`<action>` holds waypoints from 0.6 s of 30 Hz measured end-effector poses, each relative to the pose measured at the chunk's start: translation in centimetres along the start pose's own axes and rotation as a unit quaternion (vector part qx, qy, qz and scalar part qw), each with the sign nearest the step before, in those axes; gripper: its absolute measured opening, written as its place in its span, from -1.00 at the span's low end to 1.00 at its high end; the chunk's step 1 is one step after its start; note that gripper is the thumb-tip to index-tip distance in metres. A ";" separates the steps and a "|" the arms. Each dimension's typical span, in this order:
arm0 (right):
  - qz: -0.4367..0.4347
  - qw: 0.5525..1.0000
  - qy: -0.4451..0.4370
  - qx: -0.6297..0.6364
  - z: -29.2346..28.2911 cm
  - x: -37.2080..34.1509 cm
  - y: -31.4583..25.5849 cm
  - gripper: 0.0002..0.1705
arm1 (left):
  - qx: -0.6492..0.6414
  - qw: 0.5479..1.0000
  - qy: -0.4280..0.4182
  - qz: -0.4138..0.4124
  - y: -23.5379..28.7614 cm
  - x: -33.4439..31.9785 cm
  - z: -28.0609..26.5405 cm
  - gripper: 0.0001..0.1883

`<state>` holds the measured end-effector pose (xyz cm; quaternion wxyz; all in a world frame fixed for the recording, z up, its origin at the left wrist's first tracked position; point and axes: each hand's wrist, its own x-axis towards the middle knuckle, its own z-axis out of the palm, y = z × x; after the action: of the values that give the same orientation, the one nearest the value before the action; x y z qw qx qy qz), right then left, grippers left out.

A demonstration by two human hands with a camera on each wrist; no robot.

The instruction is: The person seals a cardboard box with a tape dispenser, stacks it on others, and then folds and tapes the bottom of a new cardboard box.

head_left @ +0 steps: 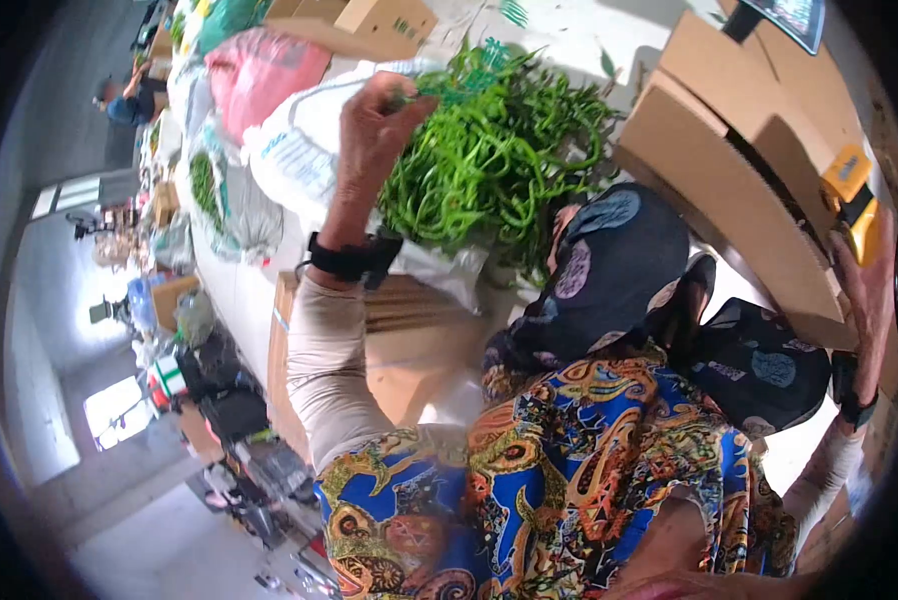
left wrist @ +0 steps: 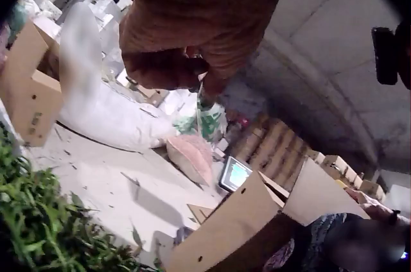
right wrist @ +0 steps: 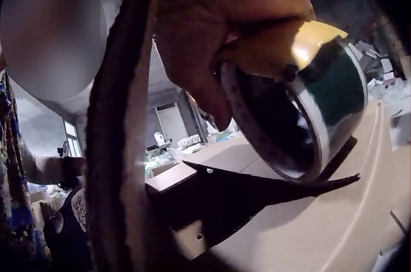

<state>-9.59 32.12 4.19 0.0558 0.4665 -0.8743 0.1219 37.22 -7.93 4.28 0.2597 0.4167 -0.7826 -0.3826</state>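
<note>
My left hand (head_left: 374,130) is raised over the near left side of a heap of long green peppers (head_left: 509,150). Its thumb and fingertips pinch a clear strip of tape with green print (head_left: 491,62), which trails off over the peppers. In the left wrist view a thin strip hangs from the fingertips. At the far right my right hand (head_left: 874,260) grips a yellow tape dispenser (head_left: 851,180). The right wrist view shows its tape roll (right wrist: 334,86), green on the outside, close over a cardboard flap (right wrist: 295,233) of the open box (head_left: 719,150).
White sacks (head_left: 294,140) and a pink bag (head_left: 267,80) lie on the left. Another cardboard box (head_left: 394,25) stands at the back, and a flat brown carton (head_left: 409,340) is by my left forearm. A scale display (head_left: 794,15) shows behind the open box. Another person (head_left: 134,100) is far off.
</note>
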 end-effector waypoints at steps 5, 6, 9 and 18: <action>-0.015 0.999 -0.034 -0.020 -3.0 1.4 -6.0 -0.27 | 0.202 0.976 0.037 -0.069 -0.9 -6.0 -10.0 -0.82; -0.062 0.997 -0.029 0.021 -4.6 1.8 -9.1 -0.29 | 0.209 0.971 0.049 -0.108 -0.5 -7.5 -11.5 -0.80; -0.056 0.998 -0.039 -0.004 -4.3 2.4 -9.4 -0.26 | 0.152 0.965 0.079 -0.197 -0.6 -11.6 -14.6 -0.76; -0.097 0.995 -0.022 -0.008 -3.7 3.3 -7.7 -0.29 | 0.006 0.967 0.104 -0.232 -4.0 -15.6 -15.8 -0.77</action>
<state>-5.06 26.33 9.69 0.0517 0.5510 -0.8271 0.0982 58.53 -2.12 8.72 0.2415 0.6254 -0.6357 -0.3826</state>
